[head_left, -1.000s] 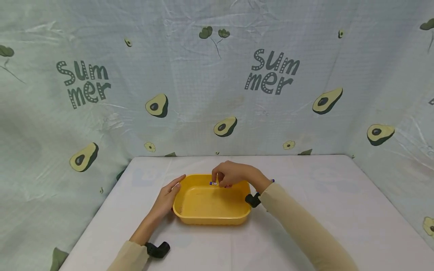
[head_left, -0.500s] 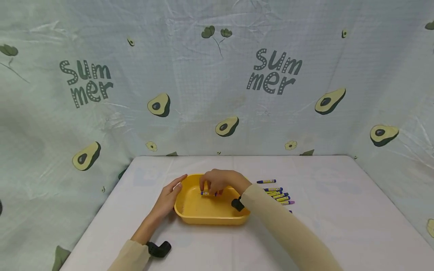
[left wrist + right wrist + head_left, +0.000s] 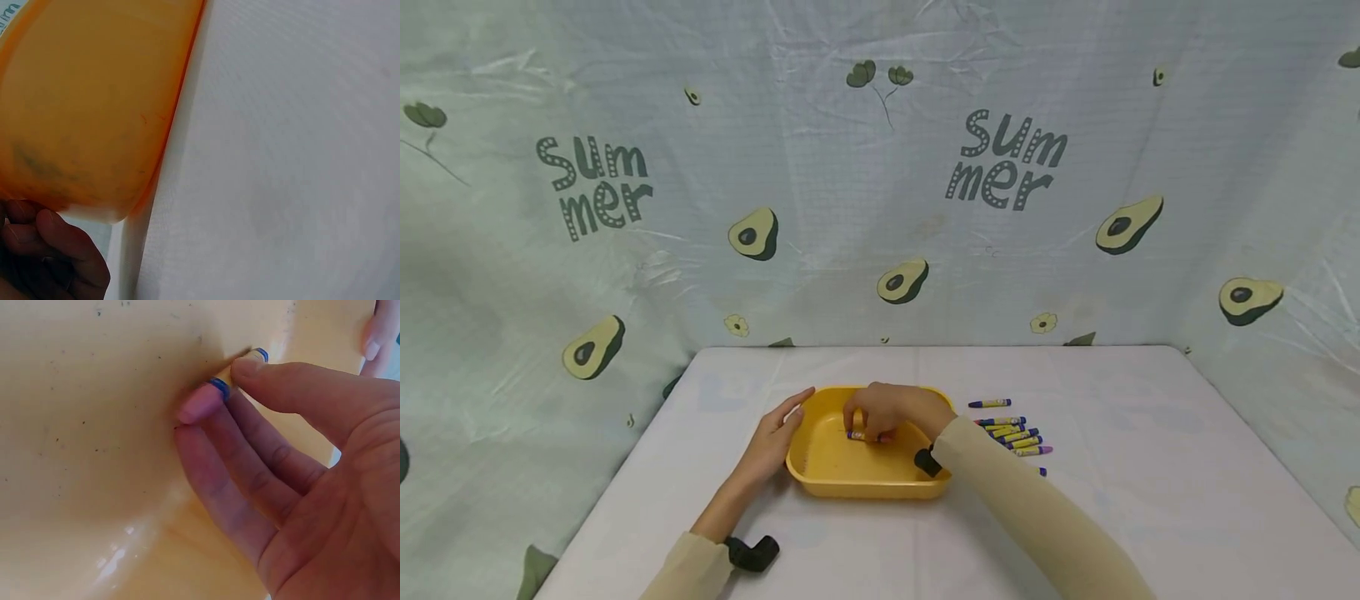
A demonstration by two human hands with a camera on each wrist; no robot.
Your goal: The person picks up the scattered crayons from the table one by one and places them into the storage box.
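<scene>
A pink crayon (image 3: 201,403) with a blue-banded wrapper is pinched between the thumb and fingers of my right hand (image 3: 880,408). The crayon is low inside the yellow plastic tray (image 3: 868,487), just above or on its floor; I cannot tell which. My left hand (image 3: 771,437) holds the tray's left side, with its thumb at the rim. In the left wrist view, curled fingers (image 3: 69,240) lie against the tray's end wall. Small dark specks mark the tray floor in the right wrist view.
Several yellow-wrapped crayons (image 3: 1015,433) lie loosely grouped on the white table (image 3: 1150,475) right of the tray, partly behind my right forearm. One dark-tipped crayon (image 3: 990,403) lies apart behind them. A patterned curtain (image 3: 820,183) stands behind the table.
My right hand has moved left and down into the tray with the crayon, and its forearm now uncovers the crayons on the table. My left hand stays at the tray's side.
</scene>
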